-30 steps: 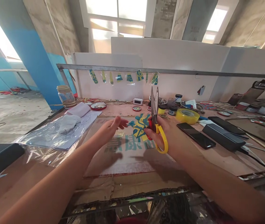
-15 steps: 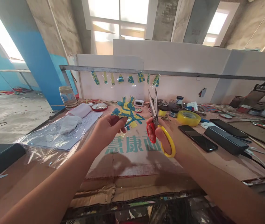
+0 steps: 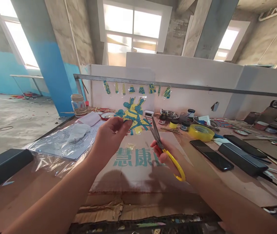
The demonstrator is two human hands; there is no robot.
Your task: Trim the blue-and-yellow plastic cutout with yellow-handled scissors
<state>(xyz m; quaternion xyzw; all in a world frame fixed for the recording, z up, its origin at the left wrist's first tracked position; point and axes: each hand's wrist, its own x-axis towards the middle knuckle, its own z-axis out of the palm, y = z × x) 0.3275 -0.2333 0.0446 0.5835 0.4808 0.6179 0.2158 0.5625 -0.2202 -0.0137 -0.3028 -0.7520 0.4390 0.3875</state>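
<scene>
My left hand (image 3: 112, 135) pinches the lower left part of a blue-and-yellow cut-out figure (image 3: 133, 113), holding it up above the table. The figure has spiky, jagged edges and a shiny look. In my right hand (image 3: 164, 151) is a pair of scissors (image 3: 157, 131) with a yellow handle; their blades point up and to the left, close to the figure's right side but apart from it. The scissors' other handle is mostly hidden by my fingers. Beneath both hands lies a pale board (image 3: 128, 180) printed with green characters.
Cut-out pieces (image 3: 131, 89) hang in a row below a metal rail. To the right are yellow tape (image 3: 201, 133), a phone (image 3: 211, 155), a black adapter (image 3: 242, 158) and small paint jars (image 3: 185, 126). Plastic-covered drawings (image 3: 67, 139) and a glass jar (image 3: 78, 105) stand left.
The scissors have turned leftward, nearer the cut-out figure, and their blades look closer together. My left hand keeps its pinch, and the figure now faces me more fully. The camera view has shifted slightly.
</scene>
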